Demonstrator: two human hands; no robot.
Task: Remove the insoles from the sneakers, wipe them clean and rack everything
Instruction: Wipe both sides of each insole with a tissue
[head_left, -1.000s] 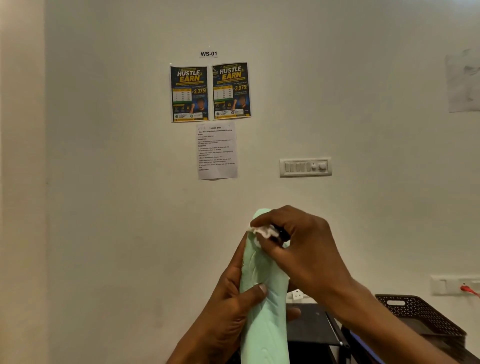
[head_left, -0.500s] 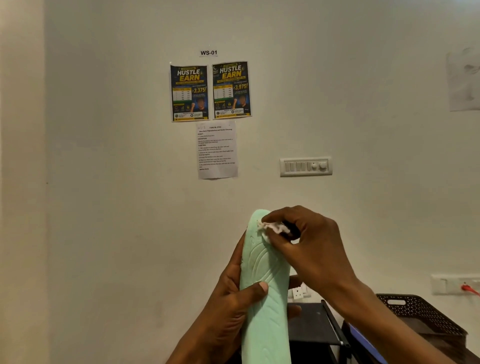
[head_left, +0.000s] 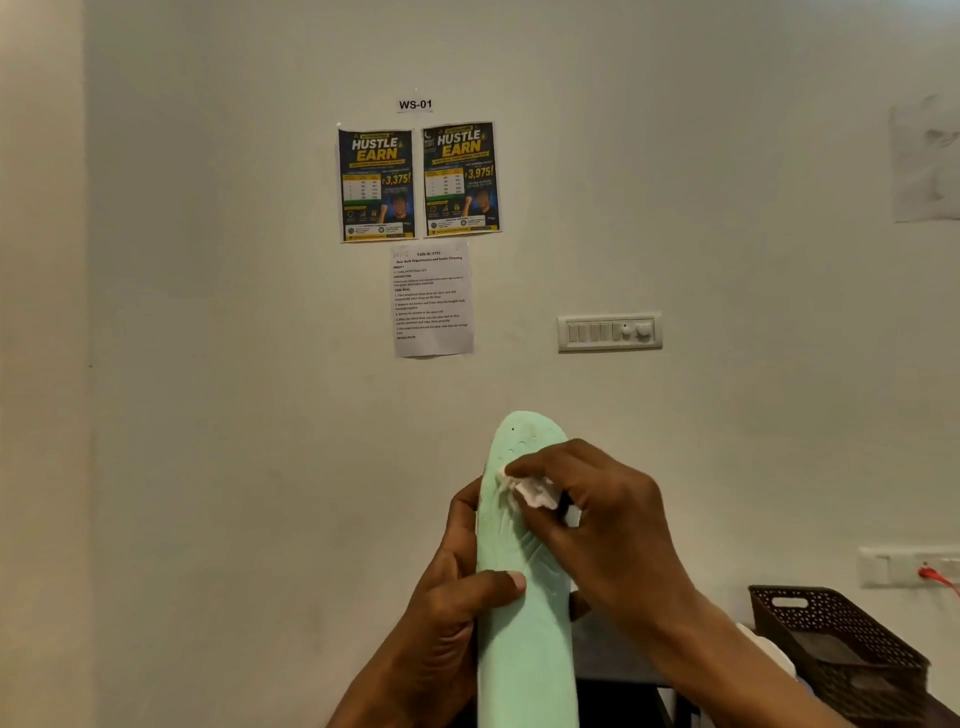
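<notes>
Insole: your mint-green foam insole (head_left: 524, 649) stands upright before the wall, toe end up.
Left hand: your left hand (head_left: 447, 613) grips its middle, thumb curled across the face.
Right hand: your right hand (head_left: 608, 525) has its fingers (head_left: 540, 460) pinching a crumpled white wipe (head_left: 530, 491) against the insole.
Change: half a second ago the wipe sat at the toe tip; it is lower now, and more toe shows.

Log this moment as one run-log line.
phase: cleaning | left hand: grips green insole upright | right hand: pinches white wipe, pressed on insole's upper part | basket: lower right, untouched
</notes>
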